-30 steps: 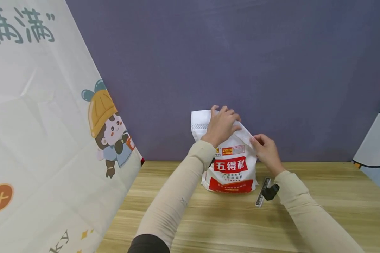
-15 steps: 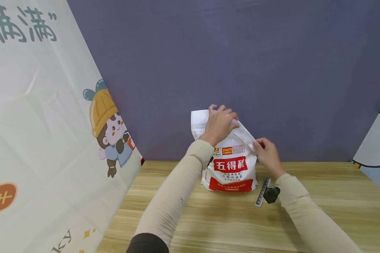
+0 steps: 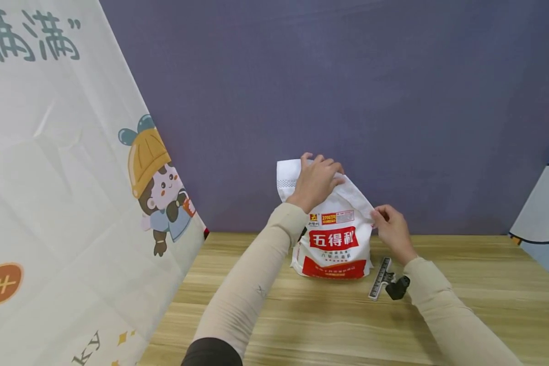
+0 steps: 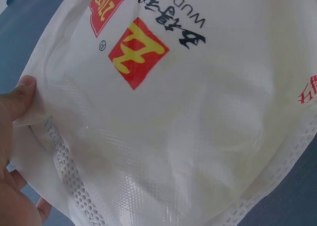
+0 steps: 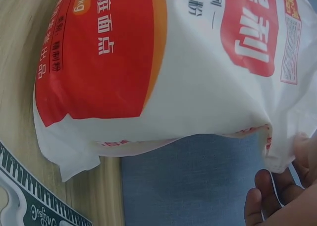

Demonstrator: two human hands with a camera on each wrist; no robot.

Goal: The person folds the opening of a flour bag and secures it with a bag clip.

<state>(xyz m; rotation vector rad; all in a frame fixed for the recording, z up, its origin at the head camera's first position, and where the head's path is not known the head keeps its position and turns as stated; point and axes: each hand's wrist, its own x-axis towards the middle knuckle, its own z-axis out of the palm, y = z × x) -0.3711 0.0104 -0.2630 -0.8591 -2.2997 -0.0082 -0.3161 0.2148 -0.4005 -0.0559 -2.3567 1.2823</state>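
A white flour bag (image 3: 331, 254) with red printing stands upright on the wooden table (image 3: 329, 325), against the dark backdrop. My left hand (image 3: 314, 180) grips its top edge, thumb on the front and fingers over the back. In the left wrist view, that thumb (image 4: 26, 94) presses the white bag (image 4: 168, 127) beside a dotted seam. At the bag's upper right corner, my right hand (image 3: 392, 227) pinches the material between thumb and fingers. The right wrist view shows this corner drawn out to a point at my right hand (image 5: 292, 186).
A flat clip (image 3: 378, 279) printed with piano keys lies on the table to the right of the bag, below my right wrist. A dark blue-grey backdrop (image 3: 238, 101) rises behind the table, and a white printed sheet (image 3: 73, 203) borders the left.
My right hand has moved down and to the right, drawing the bag's folded upper edge outward with it. The left hand keeps its grip on the top with only a slight shift.
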